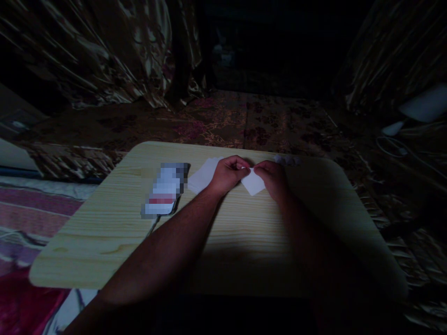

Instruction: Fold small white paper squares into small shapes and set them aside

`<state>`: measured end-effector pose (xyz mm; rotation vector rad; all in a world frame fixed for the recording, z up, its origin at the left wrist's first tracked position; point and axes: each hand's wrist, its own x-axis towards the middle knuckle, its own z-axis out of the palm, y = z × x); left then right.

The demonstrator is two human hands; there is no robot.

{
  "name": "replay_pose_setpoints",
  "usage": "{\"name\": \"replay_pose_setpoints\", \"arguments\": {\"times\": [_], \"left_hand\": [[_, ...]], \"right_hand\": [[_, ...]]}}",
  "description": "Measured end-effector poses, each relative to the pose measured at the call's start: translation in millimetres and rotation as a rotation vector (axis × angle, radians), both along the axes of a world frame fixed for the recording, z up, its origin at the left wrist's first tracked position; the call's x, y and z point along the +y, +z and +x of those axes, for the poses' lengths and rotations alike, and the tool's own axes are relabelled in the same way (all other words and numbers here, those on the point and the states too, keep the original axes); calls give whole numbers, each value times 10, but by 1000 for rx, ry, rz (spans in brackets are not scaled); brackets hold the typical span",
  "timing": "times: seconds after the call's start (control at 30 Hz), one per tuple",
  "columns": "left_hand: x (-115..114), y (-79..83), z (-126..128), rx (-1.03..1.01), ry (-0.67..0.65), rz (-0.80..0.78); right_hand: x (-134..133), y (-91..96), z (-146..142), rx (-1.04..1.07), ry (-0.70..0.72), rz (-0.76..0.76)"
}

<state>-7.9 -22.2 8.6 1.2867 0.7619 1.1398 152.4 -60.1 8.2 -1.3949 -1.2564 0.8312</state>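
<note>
Both hands meet over the far middle of a light wooden table (104, 232). My left hand (228, 174) is closed, its fingertips pinching the upper edge of a small white piece of paper (253, 184). My right hand (274, 179) is closed too, pinching the same paper from the right side. The paper's lower corner points toward me and rests on or just above the tabletop. A second white sheet (202, 177) lies flat on the table, partly under my left hand.
A phone (164, 190) lies on the table left of the hands, a cable trailing off the front edge. A small pale object (287, 159) sits at the far edge. Patterned fabric surrounds the table; a white cord (394, 144) lies at the right. The scene is dim.
</note>
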Motion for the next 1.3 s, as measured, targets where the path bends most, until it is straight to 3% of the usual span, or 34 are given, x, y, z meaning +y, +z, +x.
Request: {"name": "replay_pose_setpoints", "arguments": {"times": [0.47,1.3], "left_hand": [[-5,19,-2,24,32,-10],[-21,22,1,31,31,-5]], "right_hand": [[-24,-5,-25,33,77,-15],[-27,-10,-36,-6,64,-2]]}}
